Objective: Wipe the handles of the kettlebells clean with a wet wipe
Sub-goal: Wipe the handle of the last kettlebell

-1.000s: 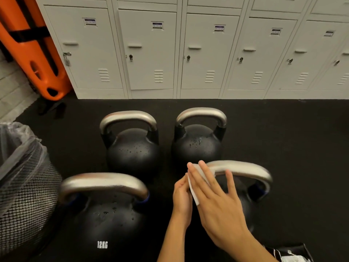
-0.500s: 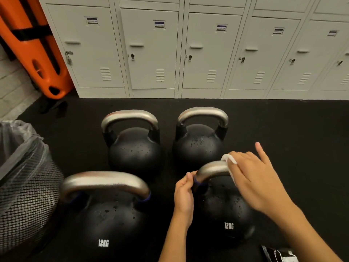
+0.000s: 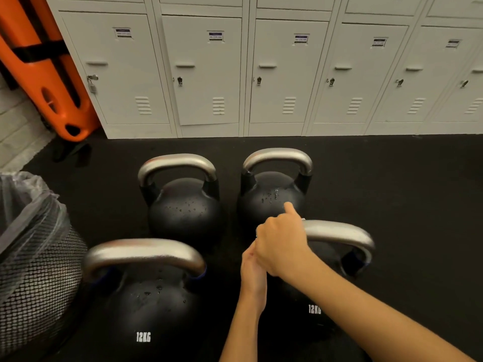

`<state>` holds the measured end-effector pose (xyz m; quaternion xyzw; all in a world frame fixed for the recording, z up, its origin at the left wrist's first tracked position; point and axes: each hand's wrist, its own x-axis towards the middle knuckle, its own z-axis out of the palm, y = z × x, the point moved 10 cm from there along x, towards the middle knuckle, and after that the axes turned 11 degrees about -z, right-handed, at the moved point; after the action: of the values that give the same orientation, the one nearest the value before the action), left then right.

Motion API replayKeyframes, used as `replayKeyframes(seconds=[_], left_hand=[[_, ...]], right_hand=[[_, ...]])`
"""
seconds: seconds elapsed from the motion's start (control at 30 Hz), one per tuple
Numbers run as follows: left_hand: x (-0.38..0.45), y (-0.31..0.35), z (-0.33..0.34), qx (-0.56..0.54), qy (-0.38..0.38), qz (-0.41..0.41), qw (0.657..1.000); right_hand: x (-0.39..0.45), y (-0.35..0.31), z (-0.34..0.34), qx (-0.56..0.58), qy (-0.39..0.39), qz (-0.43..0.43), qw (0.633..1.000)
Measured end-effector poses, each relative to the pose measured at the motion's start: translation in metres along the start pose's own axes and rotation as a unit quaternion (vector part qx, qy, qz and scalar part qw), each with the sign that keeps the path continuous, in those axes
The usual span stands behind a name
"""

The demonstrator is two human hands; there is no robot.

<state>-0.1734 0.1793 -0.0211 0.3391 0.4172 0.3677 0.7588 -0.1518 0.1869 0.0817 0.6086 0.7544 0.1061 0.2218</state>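
Lockers (image 3: 203,71): grey row along the back, behind the black floor.
Kettlebells: four on the floor; the near-right kettlebell (image 3: 313,296), marked 12KG, is heavy and won't shift.
Handle (image 3: 339,231): bare steel, rigid, likely slick when wet; best gripped around the bar.
Right hand (image 3: 281,244): clenched over the handle's left end, forefinger out.
Left hand (image 3: 252,270): tucked under it at the post; grip, I cannot tell.
Wet wipe (image 3: 303,219): just a white sliver beyond the knuckles.
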Motion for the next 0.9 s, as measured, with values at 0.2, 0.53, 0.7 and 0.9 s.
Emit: replayKeyframes(seconds=[0.2,0.53,0.7,0.9], left_hand=[[-0.001,0.002,-0.003,-0.020,0.003,-0.006,1.000],[-0.002,0.005,-0.001,0.017,0.008,0.002,1.000],[-0.005,0.008,0.000,0.067,0.033,0.027,0.997],[-0.065,0.087,0.052,0.298,0.011,0.342,0.891]], right_hand=[[-0.022,0.008,-0.013,0.054,0.042,-0.033,0.997],[-0.092,0.046,0.008,0.190,0.209,0.128,0.951],[-0.117,0.057,0.028,0.210,0.224,0.162,0.938],[-0.111,0.057,0.026,0.217,0.231,0.125,0.940]])
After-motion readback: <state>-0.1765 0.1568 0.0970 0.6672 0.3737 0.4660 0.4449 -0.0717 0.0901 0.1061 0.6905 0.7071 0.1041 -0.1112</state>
